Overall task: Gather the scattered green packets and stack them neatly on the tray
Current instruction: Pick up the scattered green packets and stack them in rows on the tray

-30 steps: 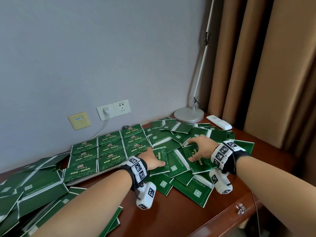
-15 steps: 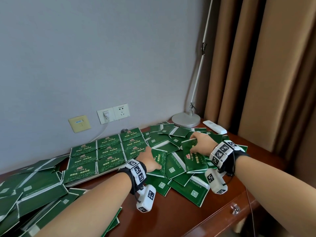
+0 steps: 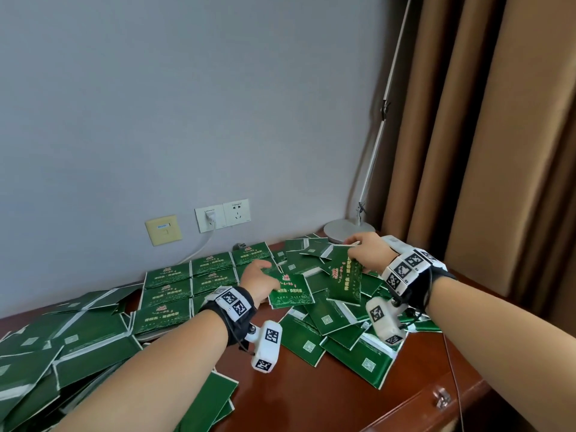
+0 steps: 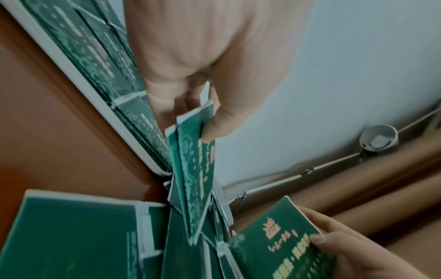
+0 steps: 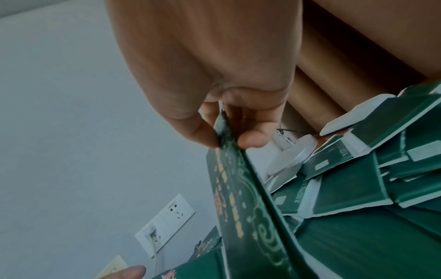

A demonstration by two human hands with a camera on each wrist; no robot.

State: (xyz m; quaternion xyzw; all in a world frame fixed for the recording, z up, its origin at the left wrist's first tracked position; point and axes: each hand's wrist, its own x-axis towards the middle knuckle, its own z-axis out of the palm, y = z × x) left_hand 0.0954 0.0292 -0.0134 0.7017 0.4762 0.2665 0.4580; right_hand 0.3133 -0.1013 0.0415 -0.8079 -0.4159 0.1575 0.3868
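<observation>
My left hand [image 3: 260, 280] pinches a green packet [image 3: 290, 291] by its edge, printed side up, lifted just above the heap. In the left wrist view the thumb [image 4: 216, 124] clamps that packet [image 4: 198, 166]. My right hand [image 3: 366, 249] pinches another green packet [image 3: 344, 277], which hangs down over the scattered pile [image 3: 339, 325]. The right wrist view shows thumb and fingers [image 5: 253, 139] nipping its top edge [image 5: 235, 188]. The white tray [image 3: 146, 336] lies left of my hands, covered with neat rows of packets [image 3: 187, 283].
More loose packets [image 3: 56, 353] are heaped at the table's left end. A lamp base [image 3: 349, 229] and its pole stand at the back right by brown curtains. Wall sockets [image 3: 223, 215] with a plugged cable sit behind the tray. The brown table front [image 3: 311, 397] has a drawer knob [image 3: 442, 399].
Both hands have risen from pressing on the pile; each now holds a lifted packet. The right hand's packet went from flat to hanging down.
</observation>
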